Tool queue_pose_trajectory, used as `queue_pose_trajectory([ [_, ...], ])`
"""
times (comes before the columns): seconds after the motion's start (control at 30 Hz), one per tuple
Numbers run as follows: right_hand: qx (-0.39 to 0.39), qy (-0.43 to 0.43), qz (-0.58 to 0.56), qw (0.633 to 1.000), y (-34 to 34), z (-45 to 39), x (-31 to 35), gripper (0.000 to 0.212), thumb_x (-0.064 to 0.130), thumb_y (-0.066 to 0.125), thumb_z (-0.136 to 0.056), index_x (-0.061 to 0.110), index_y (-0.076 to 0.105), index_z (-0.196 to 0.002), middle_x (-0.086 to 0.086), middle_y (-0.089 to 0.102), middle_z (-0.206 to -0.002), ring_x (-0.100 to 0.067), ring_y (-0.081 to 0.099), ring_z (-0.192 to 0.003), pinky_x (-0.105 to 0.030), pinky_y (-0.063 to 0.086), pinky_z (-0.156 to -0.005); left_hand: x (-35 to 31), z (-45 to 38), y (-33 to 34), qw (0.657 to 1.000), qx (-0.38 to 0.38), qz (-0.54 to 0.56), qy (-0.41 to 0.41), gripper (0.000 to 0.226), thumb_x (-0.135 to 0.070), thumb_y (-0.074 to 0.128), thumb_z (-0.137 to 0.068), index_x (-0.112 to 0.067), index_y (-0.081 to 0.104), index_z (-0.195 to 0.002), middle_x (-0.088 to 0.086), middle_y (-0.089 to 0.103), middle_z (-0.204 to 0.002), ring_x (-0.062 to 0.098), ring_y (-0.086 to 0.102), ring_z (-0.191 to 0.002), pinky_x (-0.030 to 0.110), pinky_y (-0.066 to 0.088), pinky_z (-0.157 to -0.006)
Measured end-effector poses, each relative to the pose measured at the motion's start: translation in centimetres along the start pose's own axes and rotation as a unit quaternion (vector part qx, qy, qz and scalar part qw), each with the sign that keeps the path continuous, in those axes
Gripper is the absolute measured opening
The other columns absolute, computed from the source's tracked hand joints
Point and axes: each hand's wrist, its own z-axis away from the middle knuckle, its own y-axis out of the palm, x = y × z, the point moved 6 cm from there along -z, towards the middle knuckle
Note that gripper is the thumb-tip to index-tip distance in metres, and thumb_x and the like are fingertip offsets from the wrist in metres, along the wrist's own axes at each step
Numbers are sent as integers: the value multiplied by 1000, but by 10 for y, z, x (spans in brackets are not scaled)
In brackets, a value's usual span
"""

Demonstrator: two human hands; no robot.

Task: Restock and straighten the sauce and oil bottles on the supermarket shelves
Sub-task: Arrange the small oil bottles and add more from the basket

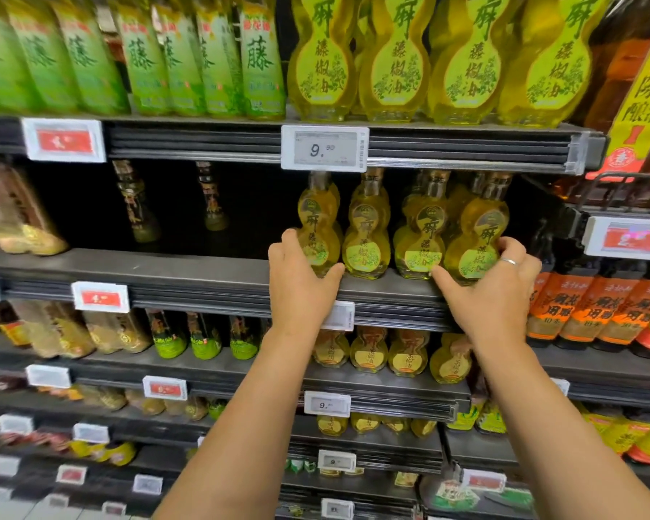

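Currently both hands bracket a row of four gourd-shaped oil bottles at the front lip of the middle shelf (pixel 203 273). Left hand (pixel 301 283): grip wraps the leftmost bottle (pixel 318 234), thumb under its base. Right hand (pixel 496 290): grip curls round the rightmost bottle (pixel 475 242), ring visible. Left of the row the shelf is open and dark, two slim bottles (pixel 136 204) set far back. Price tag (pixel 325 148) hides the bottle caps. Lower shelves blurred.

Both arms raised forward; left grip (pixel 301 279) curled, thumb out; right grip (pixel 492 287) curled, ring on one finger
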Motion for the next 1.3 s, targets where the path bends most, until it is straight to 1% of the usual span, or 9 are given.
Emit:
queue_pose_trajectory([
  [0.23, -21, -67, -3, 997, -8, 37, 1, 60, 31, 76, -86, 13, 48, -136, -15, 46, -132, -33, 43, -129, -50, 38, -112, 46, 26, -53, 986, -46, 102, 122, 33, -18, 67, -90, -31, 55, -117, -13, 54, -97, 8, 56, -93, 12, 43, -79],
  [0.43, -67, -122, -14, 990, -10, 104, -7, 32, 25, 62, -86, 13, 58, -115, -11, 56, -114, -34, 49, -114, -25, 32, -103, 124, 68, -74, 980, -70, 106, 151, 15, -17, 64, -90, -23, 58, -102, -8, 53, -87, 8, 54, -81, 15, 41, -75],
  [0.53, 5, -137, -15, 990, 2, 155, -19, 25, 14, 63, -86, 9, 60, -110, -14, 60, -108, -32, 54, -105, -30, 40, -98, 181, 105, -68, 991, -10, 74, 115, 8, -12, 61, -91, -14, 59, -98, -5, 52, -90, 17, 55, -81, 26, 45, -77],
  [0.63, 172, -36, 17, 984, 32, 213, -67, 24, 12, 67, -87, 10, 60, -110, -12, 63, -105, -26, 59, -95, -35, 45, -89, 247, 159, -54, 998, 55, 31, 25, 11, -9, 60, -89, -14, 60, -99, 3, 57, -90, 19, 55, -80, 24, 44, -76],
  [0.77, 426, 190, 57, 882, 67, 305, -167, 11, 4, 66, -88, 13, 61, -92, -12, 64, -92, -26, 60, -84, -35, 49, -81, 336, 253, -6, 937, 276, -83, -197, 11, -4, 62, -90, -13, 62, -96, 11, 64, -87, 24, 58, -81, 30, 42, -74],
  [0.87, 497, 337, 95, 794, 70, 367, -242, 11, 13, 72, -89, 18, 66, -97, -5, 65, -88, -20, 58, -79, -35, 49, -78, 380, 331, 25, 852, 398, -121, -319, 14, -4, 66, -90, -4, 70, -103, 17, 70, -106, 31, 66, -103, 36, 51, -93],
  [0.93, 521, 438, 75, 729, 72, 406, -282, 16, 7, 68, -86, 19, 58, -82, -6, 58, -66, -18, 54, -55, -25, 45, -56, 397, 376, 37, 805, 443, -166, -360, 17, -14, 67, -90, -11, 71, -107, 12, 70, -114, 31, 65, -109, 29, 47, -83],
  [1.07, 529, 521, 73, 666, 74, 473, -348, 20, 16, 61, -97, 26, 56, -80, 5, 61, -75, -11, 61, -59, -24, 50, -49, 427, 459, 51, 728, 475, -200, -453, 17, -20, 68, -90, -13, 70, -105, 13, 69, -119, 32, 64, -111, 34, 51, -92],
  [1.3, 550, 596, 70, 580, 91, 546, -429, 10, 16, 65, -92, 18, 60, -84, -1, 64, -83, -18, 66, -74, -31, 56, -56, 464, 559, 73, 677, 445, -232, -538, 20, -12, 63, -91, -2, 70, -107, 22, 69, -111, 39, 66, -104, 44, 57, -90],
])
